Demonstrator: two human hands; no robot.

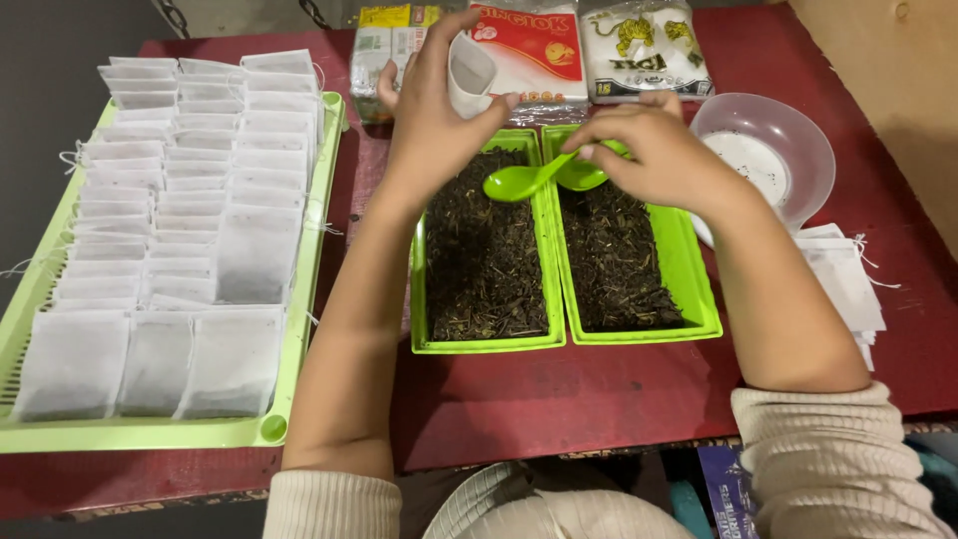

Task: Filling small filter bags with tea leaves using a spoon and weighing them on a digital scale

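Currently filling step: left hand (431, 110) grip clamped on open tea bag (469, 72); right hand (654, 150) grip clamped on green spoon (529, 180) over loose tea tray (486, 344). Next calls for level scoop, steady tip into bag mouth.

My left hand (434, 110) is raised above the table, wrist bent back, fingers curled and pinched together at the tips, thumb pointing to the right; my left forearm runs bare from the pushed-up cream sleeve near my body up to that wrist, leaning slightly rightward; my right hand (654, 150) sits lower and further right, knuckles up, fingers folded in a closed grip; my right forearm angles in from the lower right, its sleeve bunched at the elbow.
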